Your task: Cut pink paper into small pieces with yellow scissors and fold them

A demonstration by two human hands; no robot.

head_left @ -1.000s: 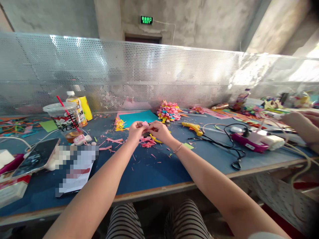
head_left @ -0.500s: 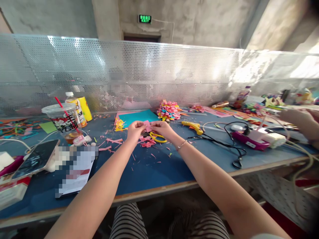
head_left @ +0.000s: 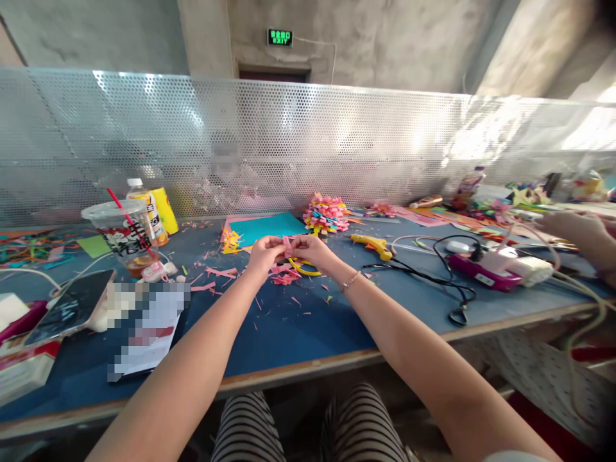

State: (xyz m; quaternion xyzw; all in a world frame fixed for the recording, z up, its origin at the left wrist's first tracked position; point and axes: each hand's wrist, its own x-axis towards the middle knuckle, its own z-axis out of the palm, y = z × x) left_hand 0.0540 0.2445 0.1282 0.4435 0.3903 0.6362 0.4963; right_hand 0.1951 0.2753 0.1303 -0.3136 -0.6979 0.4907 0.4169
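Observation:
A small pink paper piece (head_left: 287, 246) is pinched between my two hands above the blue table. My left hand (head_left: 265, 252) grips its left side with closed fingers, and my right hand (head_left: 312, 249) closes on its right side. Just under my hands lie yellow-handled scissors (head_left: 307, 267), partly hidden, and a heap of pink paper scraps (head_left: 285, 276). Behind them are a teal sheet (head_left: 269, 226) and a round cluster of pink, yellow and blue folded paper (head_left: 326, 213). Yellow folded pieces (head_left: 231, 240) rest at the sheet's left corner.
At left stand a plastic cup (head_left: 120, 236), a bottle, a phone (head_left: 72, 305) and a tablet. A yellow glue gun (head_left: 373, 246), black cables and a purple power strip (head_left: 486, 273) lie to the right. Another person's hand (head_left: 577, 228) is at far right.
The pink piece, flat and facing me before, now looks narrower and folded or turned between my fingers. My left hand has shifted slightly right. My right knee has moved.

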